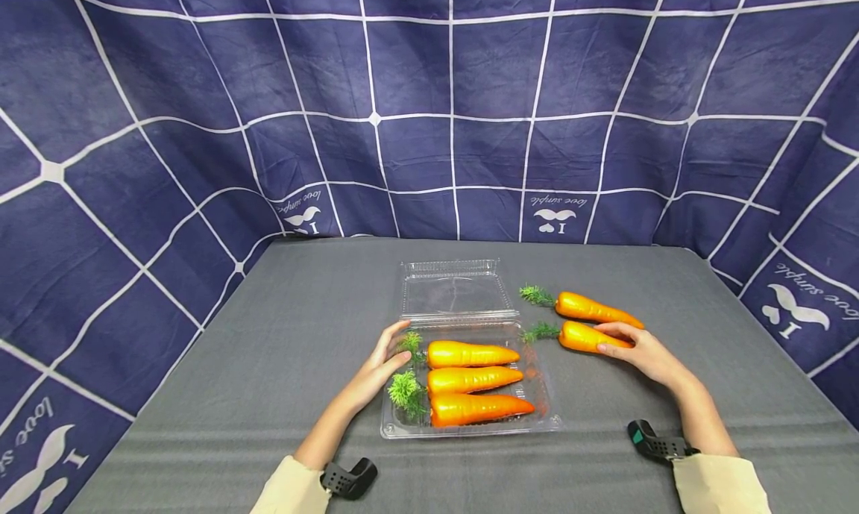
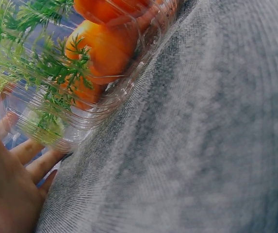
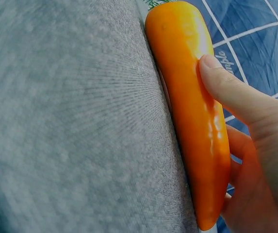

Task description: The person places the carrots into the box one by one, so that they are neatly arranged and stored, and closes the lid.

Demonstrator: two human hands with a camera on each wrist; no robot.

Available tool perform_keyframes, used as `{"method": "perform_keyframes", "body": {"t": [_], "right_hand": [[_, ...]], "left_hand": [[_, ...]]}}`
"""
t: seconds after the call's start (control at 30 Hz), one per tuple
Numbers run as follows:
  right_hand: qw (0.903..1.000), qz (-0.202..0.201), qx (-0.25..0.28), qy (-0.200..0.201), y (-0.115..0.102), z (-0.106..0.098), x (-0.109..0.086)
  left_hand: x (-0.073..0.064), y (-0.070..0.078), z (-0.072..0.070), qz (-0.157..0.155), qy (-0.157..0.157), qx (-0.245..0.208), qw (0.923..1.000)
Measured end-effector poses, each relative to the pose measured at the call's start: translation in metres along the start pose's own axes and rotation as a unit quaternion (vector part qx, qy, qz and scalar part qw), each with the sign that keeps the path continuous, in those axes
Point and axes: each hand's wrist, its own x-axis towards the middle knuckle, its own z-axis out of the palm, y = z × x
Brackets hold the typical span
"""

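In the head view a clear plastic clamshell box [image 1: 470,430] has its lid [image 1: 452,294] folded back. Three orange toy carrots [image 1: 473,380] lie side by side in it, leafy green tops [image 1: 406,389] to the left. My left hand [image 1: 376,368] rests against the box's left side; in the left wrist view its fingers [image 2: 44,165] reach along the clear wall, fairly straight. Right of the box, my right hand [image 1: 647,353] grips a carrot [image 3: 189,111] lying on the cloth, thumb on one side and fingers on the other. Another carrot [image 1: 593,309] lies just behind it.
Grey cloth [image 1: 302,312] covers the table. A dark blue curtain [image 1: 496,156] with white grid lines stands behind and along both sides. A black band [image 1: 349,478] circles the left wrist, and another [image 1: 658,441] the right.
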Motion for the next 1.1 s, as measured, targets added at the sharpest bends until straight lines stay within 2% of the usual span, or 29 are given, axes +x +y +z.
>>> {"method": "perform_keyframes", "body": {"t": [0.5, 1.1], "right_hand": [[0.9995, -0.024, 0.02, 0.001, -0.001, -0.004, -0.001], [1.0, -0.007, 0.004, 0.002, -0.01, -0.014, -0.003]], "left_hand": [[0.0, 0.0, 0.0, 0.005, 0.0, 0.001, 1.0], [0.0, -0.001, 0.001, -0.001, 0.002, -0.001, 1.0]]}}
